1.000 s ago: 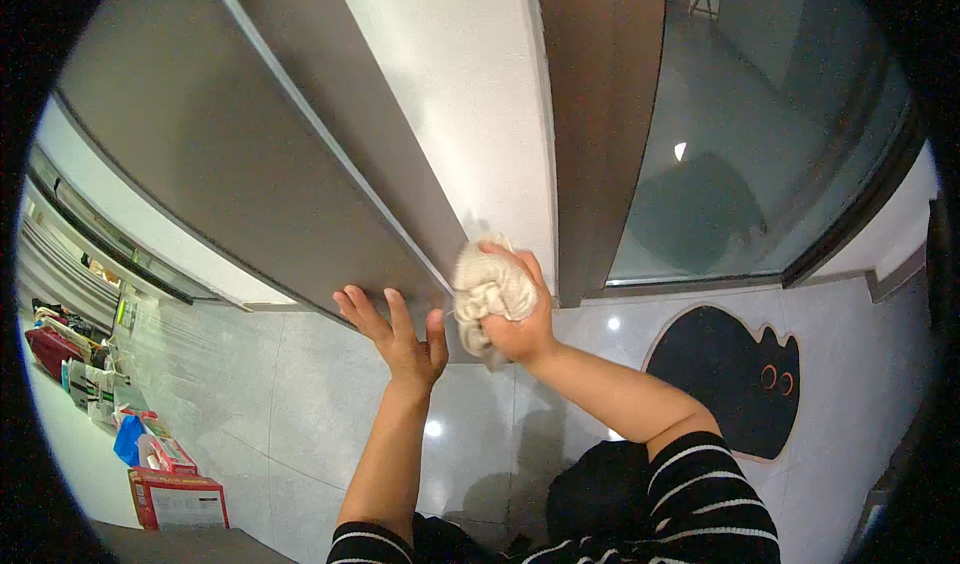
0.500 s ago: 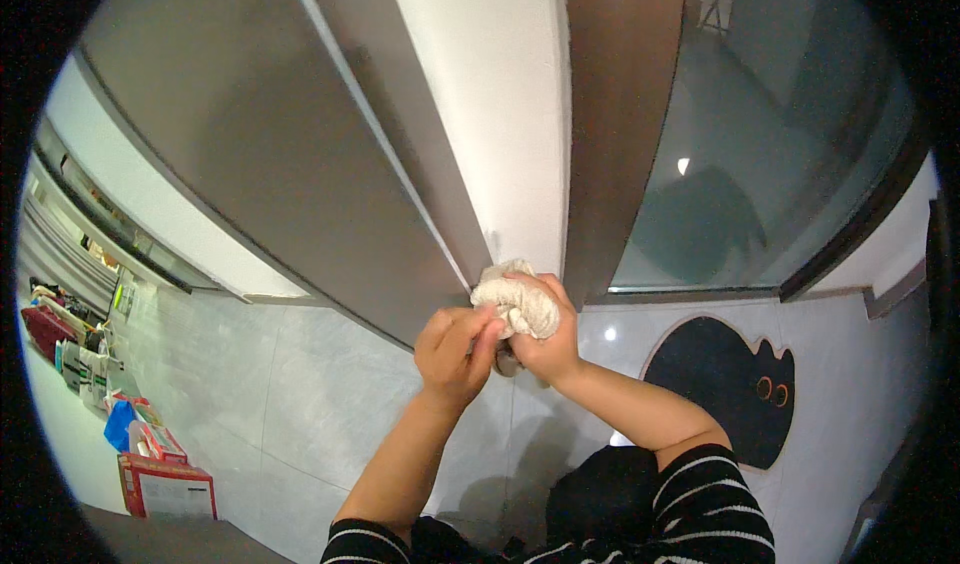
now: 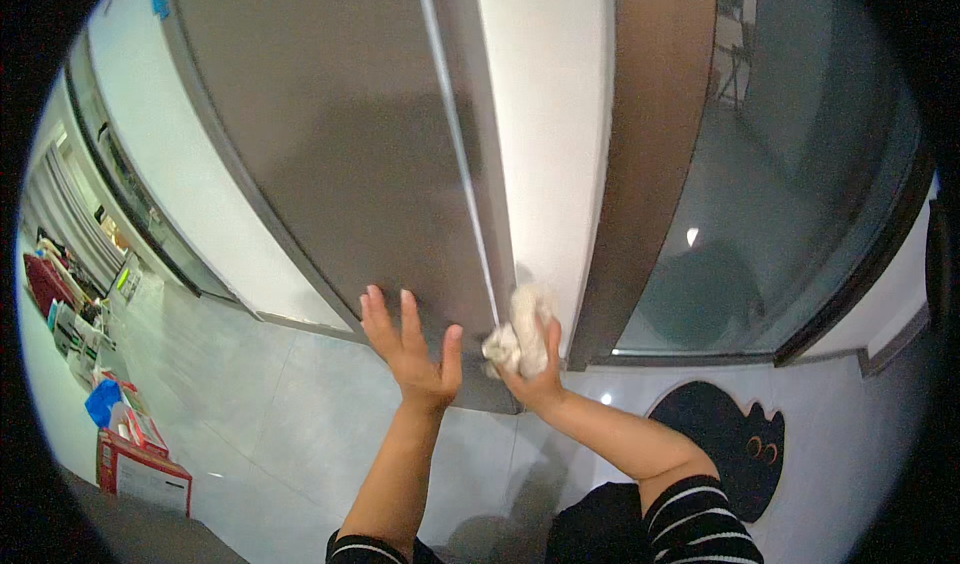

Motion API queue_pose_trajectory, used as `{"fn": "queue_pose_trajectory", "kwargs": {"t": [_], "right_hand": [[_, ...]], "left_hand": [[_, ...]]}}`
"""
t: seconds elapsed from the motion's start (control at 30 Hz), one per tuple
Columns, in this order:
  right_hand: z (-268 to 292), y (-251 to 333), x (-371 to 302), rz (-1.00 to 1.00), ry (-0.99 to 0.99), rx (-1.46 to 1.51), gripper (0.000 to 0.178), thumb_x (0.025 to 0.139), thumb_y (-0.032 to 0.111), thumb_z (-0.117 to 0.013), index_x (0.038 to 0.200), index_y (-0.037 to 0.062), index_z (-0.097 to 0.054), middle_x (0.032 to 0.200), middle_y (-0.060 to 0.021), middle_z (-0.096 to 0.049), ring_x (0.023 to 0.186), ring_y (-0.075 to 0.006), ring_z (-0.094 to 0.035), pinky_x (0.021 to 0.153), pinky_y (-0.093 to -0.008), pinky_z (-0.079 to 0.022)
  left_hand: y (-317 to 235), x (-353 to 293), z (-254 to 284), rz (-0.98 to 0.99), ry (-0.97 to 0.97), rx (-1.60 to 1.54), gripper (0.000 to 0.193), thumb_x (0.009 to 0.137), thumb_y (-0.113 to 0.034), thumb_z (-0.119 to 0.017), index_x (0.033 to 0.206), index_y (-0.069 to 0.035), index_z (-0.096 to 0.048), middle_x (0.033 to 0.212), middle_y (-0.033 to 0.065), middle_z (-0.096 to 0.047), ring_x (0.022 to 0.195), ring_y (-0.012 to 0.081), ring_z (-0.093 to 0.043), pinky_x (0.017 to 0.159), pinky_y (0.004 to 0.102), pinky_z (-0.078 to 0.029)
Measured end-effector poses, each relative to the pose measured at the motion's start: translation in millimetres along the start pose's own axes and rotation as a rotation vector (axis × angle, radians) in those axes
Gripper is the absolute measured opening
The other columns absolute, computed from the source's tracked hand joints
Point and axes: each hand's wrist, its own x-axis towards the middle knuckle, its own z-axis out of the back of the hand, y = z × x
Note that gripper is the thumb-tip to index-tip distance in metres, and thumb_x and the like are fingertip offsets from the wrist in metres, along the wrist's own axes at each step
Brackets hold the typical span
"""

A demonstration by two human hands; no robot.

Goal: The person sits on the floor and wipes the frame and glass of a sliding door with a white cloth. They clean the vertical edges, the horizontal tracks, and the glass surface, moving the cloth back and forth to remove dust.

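A bunched cream cloth (image 3: pixel 530 329) is gripped in my right hand (image 3: pixel 543 384), held against the edge of a grey-brown door (image 3: pixel 330 164) low down beside the white wall. The cloth hides whatever part of the door lies behind it. My left hand (image 3: pixel 415 354) is to the left with its fingers spread and nothing in it. Its fingertips overlap the lower part of the door panel; whether they touch it I cannot tell. A pale metallic strip (image 3: pixel 455 129) runs down the door close to its right side.
A brown-framed glass door (image 3: pixel 770 214) stands on the right. On the tiled floor (image 3: pixel 300 414) lies a black cat-shaped mat (image 3: pixel 715 434). At the lower left sit a red and white box (image 3: pixel 145 474) and a blue item (image 3: pixel 102 402), with other clutter beyond.
My left hand has come away from the cloth and opened out to the left. The right hand keeps the cloth at the door's edge. The view has shifted, bringing more of the door in.
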Motion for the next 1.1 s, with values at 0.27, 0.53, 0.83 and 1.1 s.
{"fn": "queue_pose_trajectory", "kwargs": {"t": [0.27,0.53,0.83,1.1], "right_hand": [[21.2,133.1,167.2,0.712,-0.169,-0.529,0.048,0.073,0.029,-0.072,0.119,0.0194,-0.064,0.109,-0.012,-0.052,0.106,-0.0298,-0.048,0.094,-0.0516,-0.026],[15.8,247.9,296.2,0.897,-0.203,-0.608,0.058,0.075,0.039,-0.073,0.127,0.0189,-0.059,0.14,-0.0192,-0.039,0.133,-0.0381,-0.032,0.109,-0.0509,-0.025],[2.9,220.5,269.1,1.394,0.511,-1.04,0.04,0.077,0.027,-0.065,0.115,0.0156,-0.061,0.134,-0.0111,-0.052,0.125,-0.0311,-0.049,0.108,-0.0614,-0.029],[-18.8,365.9,397.3,1.149,-0.205,-1.012,0.052,0.086,0.043,-0.06,0.127,0.0106,-0.056,0.133,-0.0208,-0.048,0.125,-0.0393,-0.042,0.108,-0.0489,-0.028]], "left_hand": [[8.9,-3.1,7.7,0.042,0.027,0.018,0.073,0.081,-0.018,-0.065,0.145,-0.006,-0.032,0.151,0.0311,-0.016,0.139,0.0509,-0.013,0.11,0.0593,-0.016],[13.7,-4.7,6.2,0.043,0.009,0.029,0.066,0.082,-0.026,-0.067,0.137,-0.003,-0.04,0.147,0.0332,-0.022,0.135,0.054,-0.019,0.107,0.0641,-0.019],[28.8,-7.1,-10.7,0.1,-0.073,-0.071,0.066,0.081,-0.036,-0.066,0.135,-0.004,-0.044,0.146,0.0287,-0.028,0.138,0.0478,-0.017,0.111,0.0613,-0.004],[29.1,-8.5,-0.7,0.112,-0.042,-0.052,0.071,0.083,-0.035,-0.066,0.142,-0.007,-0.036,0.149,0.0272,-0.023,0.139,0.0475,-0.017,0.111,0.0614,-0.007]]}}
